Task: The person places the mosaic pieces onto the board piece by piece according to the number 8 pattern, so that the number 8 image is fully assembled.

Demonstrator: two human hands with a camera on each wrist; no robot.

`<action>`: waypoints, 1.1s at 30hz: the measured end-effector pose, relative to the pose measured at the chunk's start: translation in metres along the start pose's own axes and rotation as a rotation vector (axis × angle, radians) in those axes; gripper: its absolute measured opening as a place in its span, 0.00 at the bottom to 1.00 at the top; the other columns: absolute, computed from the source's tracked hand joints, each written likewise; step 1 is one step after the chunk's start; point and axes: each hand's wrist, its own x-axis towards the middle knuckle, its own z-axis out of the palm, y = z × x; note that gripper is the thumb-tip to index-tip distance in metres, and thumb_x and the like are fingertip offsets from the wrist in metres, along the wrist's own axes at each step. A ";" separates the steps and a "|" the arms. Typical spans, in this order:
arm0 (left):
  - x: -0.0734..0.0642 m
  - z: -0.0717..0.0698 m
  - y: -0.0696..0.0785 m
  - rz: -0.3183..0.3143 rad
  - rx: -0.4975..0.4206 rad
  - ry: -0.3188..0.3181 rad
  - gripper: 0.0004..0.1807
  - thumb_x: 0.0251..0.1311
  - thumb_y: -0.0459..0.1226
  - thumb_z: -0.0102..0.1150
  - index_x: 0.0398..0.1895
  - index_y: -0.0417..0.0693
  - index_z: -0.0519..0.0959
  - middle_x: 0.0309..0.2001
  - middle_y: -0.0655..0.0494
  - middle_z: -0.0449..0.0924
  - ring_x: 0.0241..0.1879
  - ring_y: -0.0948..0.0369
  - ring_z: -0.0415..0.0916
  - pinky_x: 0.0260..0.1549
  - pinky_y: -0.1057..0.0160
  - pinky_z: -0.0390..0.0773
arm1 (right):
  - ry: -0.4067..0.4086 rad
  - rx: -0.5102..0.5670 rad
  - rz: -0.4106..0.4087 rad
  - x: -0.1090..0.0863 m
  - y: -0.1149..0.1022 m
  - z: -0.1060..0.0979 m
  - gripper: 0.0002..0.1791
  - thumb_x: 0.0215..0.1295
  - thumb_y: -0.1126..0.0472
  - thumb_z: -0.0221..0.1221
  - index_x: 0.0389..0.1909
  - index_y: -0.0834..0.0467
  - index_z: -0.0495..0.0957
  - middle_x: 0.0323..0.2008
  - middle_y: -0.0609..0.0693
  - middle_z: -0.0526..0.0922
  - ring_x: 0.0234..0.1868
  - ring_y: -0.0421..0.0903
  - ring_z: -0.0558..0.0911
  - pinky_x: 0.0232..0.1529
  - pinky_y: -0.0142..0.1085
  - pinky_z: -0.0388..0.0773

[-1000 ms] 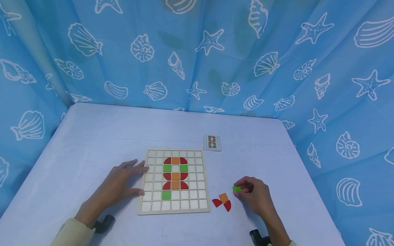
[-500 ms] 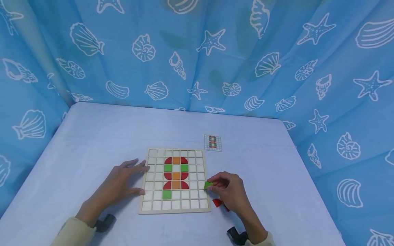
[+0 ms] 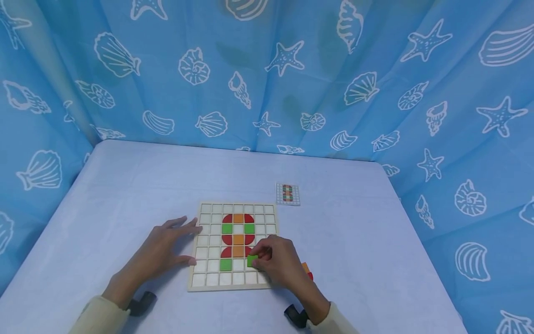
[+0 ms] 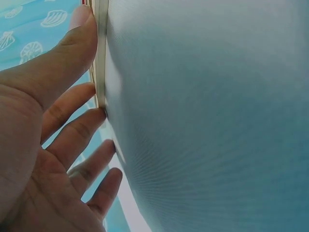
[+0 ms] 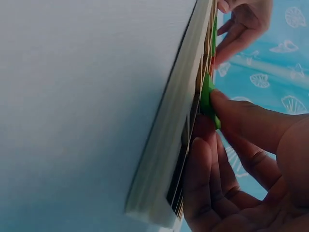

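A square wooden grid board (image 3: 208, 288) lies on the table, with red quarter-round, orange and green square tiles in its middle columns. My left hand (image 3: 156, 250) rests beside the board's left edge, its thumb and fingertips touching the rim. In the left wrist view, its fingers (image 4: 79, 133) are spread loosely along that edge. My right hand (image 3: 281, 260) pinches a green square tile (image 3: 252, 260) between thumb and fingers, over the row below the lower red quarter-rounds. The right wrist view shows this green tile (image 5: 207, 99) tilted, with its lower edge at the grid.
Right of the board lie an orange square tile (image 3: 306, 267) and a red piece (image 3: 310, 275), partly hidden by the right hand. A small pattern card (image 3: 288, 194) lies beyond the board's far right corner. A blue shell-print curtain (image 3: 267, 69) hangs behind the white table.
My right hand has carried the green tile leftward from beside the loose pieces to over the board. My left hand has stayed at the board's left edge.
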 end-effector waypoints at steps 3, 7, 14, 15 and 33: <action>0.000 0.000 0.000 0.003 0.004 0.003 0.45 0.45 0.48 0.86 0.71 0.54 0.79 0.75 0.47 0.76 0.75 0.37 0.68 0.65 0.27 0.71 | 0.016 -0.040 0.005 0.002 -0.003 0.003 0.08 0.56 0.62 0.79 0.35 0.49 0.91 0.32 0.43 0.81 0.30 0.38 0.78 0.30 0.28 0.80; 0.000 0.001 0.000 0.002 0.006 0.006 0.45 0.45 0.48 0.86 0.71 0.54 0.79 0.75 0.47 0.76 0.75 0.37 0.68 0.65 0.27 0.71 | 0.012 -0.068 -0.007 0.003 -0.006 0.004 0.08 0.56 0.62 0.80 0.33 0.50 0.91 0.32 0.43 0.82 0.30 0.38 0.77 0.30 0.28 0.79; 0.000 0.000 0.001 -0.004 0.011 0.000 0.45 0.45 0.48 0.86 0.71 0.54 0.79 0.74 0.47 0.76 0.75 0.36 0.68 0.65 0.27 0.71 | -0.032 -0.089 -0.041 0.000 -0.008 0.000 0.08 0.53 0.67 0.79 0.32 0.53 0.93 0.31 0.43 0.82 0.30 0.35 0.78 0.31 0.27 0.78; 0.000 0.000 0.001 -0.005 0.011 -0.002 0.45 0.45 0.48 0.86 0.71 0.54 0.79 0.74 0.47 0.76 0.75 0.36 0.68 0.65 0.27 0.71 | -0.036 -0.088 -0.039 -0.001 -0.008 0.000 0.08 0.54 0.67 0.79 0.32 0.53 0.93 0.31 0.43 0.82 0.30 0.35 0.78 0.31 0.27 0.78; -0.001 -0.001 0.000 -0.001 0.007 -0.003 0.46 0.45 0.49 0.86 0.72 0.55 0.79 0.75 0.47 0.76 0.75 0.36 0.68 0.65 0.26 0.71 | 0.073 0.112 0.097 -0.017 0.033 -0.040 0.09 0.60 0.63 0.77 0.38 0.48 0.90 0.33 0.43 0.86 0.32 0.44 0.81 0.34 0.30 0.82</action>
